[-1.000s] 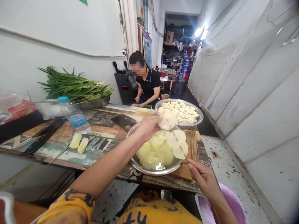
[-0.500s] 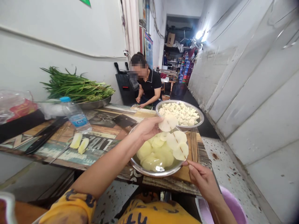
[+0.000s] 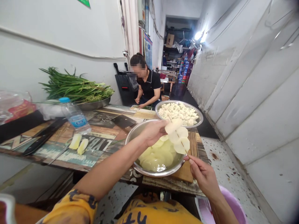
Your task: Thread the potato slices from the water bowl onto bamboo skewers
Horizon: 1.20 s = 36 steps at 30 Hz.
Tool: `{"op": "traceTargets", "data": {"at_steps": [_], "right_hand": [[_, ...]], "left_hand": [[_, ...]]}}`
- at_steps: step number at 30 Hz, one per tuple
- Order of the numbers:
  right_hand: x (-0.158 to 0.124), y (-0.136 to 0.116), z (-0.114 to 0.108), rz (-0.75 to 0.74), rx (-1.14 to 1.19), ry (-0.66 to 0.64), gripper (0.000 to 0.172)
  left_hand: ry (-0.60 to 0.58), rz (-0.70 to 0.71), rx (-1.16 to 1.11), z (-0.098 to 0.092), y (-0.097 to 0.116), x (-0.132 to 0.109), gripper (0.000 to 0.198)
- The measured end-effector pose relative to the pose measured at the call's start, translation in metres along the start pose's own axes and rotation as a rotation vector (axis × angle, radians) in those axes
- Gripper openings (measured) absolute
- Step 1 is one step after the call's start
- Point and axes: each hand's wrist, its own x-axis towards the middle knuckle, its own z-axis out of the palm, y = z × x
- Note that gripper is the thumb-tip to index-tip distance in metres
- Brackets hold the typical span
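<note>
My right hand (image 3: 202, 175) pinches the lower end of a thin bamboo skewer (image 3: 187, 152) that slants up over a steel bowl (image 3: 137, 132). Three pale potato slices (image 3: 179, 137) sit on the skewer, pressed close together. My left hand (image 3: 153, 132) grips the top slice between its fingertips. The bowl below holds several more potato slices (image 3: 157, 157) in water.
A second steel bowl (image 3: 198, 119) of white cauliflower pieces stands behind. A water bottle (image 3: 74, 116), two cut vegetable pieces (image 3: 79, 143), a knife (image 3: 39, 140) and a tray of green chives (image 3: 74, 87) lie left. A bundle of skewers (image 3: 193, 144) lies right. A person sits across the table. A pink tub (image 3: 233, 202) stands below.
My left hand has pushed the top slice down the skewer, so the three slices now sit bunched together. The skewer tip now pokes out above them.
</note>
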Motion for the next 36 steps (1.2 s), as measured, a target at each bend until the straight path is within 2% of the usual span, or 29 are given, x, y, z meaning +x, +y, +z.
{"op": "traceTargets", "data": {"at_steps": [4,6,10,14,18,21,25,30,34,36], "right_hand": [[-0.002,-0.005,0.001,0.015,-0.022,0.026,0.038],[-0.002,-0.008,0.002,-0.011,-0.081,0.049,0.038],[-0.001,-0.018,0.006,-0.141,-0.261,0.141,0.033],[-0.001,-0.025,0.008,-0.196,-0.333,0.144,0.031],[-0.004,-0.022,0.008,-0.068,-0.17,0.043,0.034],[-0.008,-0.019,0.006,0.059,0.0,-0.043,0.039],[-0.016,-0.018,0.003,0.02,-0.062,0.01,0.036],[-0.022,-0.018,-0.001,0.176,0.195,-0.113,0.039],[-0.027,-0.022,-0.004,0.065,-0.016,0.003,0.033],[-0.03,-0.022,-0.006,0.03,-0.074,0.019,0.03]], "left_hand": [[-0.129,-0.007,0.053,-0.002,0.001,-0.004,0.02],[-0.157,0.004,0.088,-0.001,0.001,-0.006,0.024],[-0.11,0.029,0.126,-0.001,-0.003,-0.004,0.023],[-0.037,0.014,0.058,-0.004,-0.005,0.001,0.017],[0.004,-0.073,-0.003,-0.006,-0.002,0.003,0.011],[0.032,-0.074,0.012,-0.007,0.001,0.002,0.009],[0.006,-0.117,0.054,-0.006,0.004,-0.002,0.009],[-0.036,-0.121,0.037,-0.003,0.006,-0.004,0.011],[-0.038,-0.134,0.023,-0.006,0.008,-0.003,0.006],[-0.039,-0.169,0.017,-0.008,0.01,-0.003,0.007]]}}
